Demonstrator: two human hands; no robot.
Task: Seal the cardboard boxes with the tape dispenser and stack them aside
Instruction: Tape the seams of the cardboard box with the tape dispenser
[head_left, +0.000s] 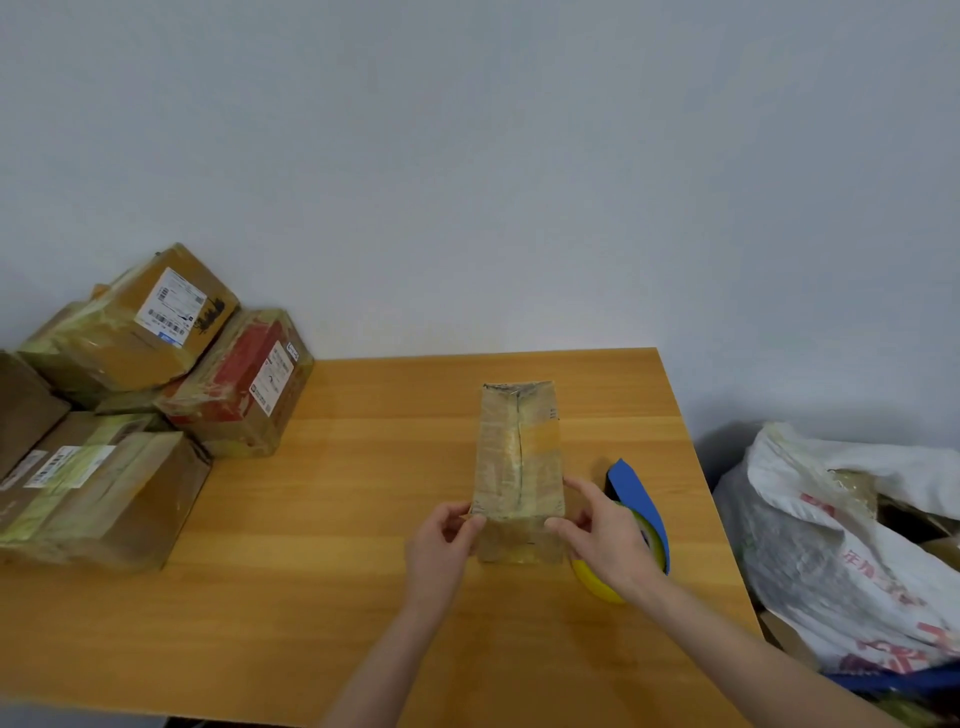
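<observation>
Across the middle of the view, one wooden surface (337, 519) is being used as the work area. At its far left, sealed boxes (140, 332) are being stored in a pile against the wall. About five are being counted, though the exact number is being hidden where they overlap. Off the right edge, one white sack (831, 545) is being seen beside the surface.

Right of centre, a single cardboard box (519, 452) is being held down on the surface, its length running near to far. Its top seam is being shown under a glossy film, and whether it is fully sealed cannot be told. Just to its right, one blue and yellow tape dispenser (639, 499) is being partly hidden behind the right hand (608, 540), and is being held by neither hand.

Both hands are being used on the box. The near right corner is being gripped by the right hand and the near left corner by the left hand (441, 545), with the fingers (460, 519) curled round the edges.

The step in hand is being judged as squaring and steadying this box. The next move is being judged to need one hand freed for the dispenser. If the seam is already sealed, a lift to the far-left pile is being called for instead.
</observation>
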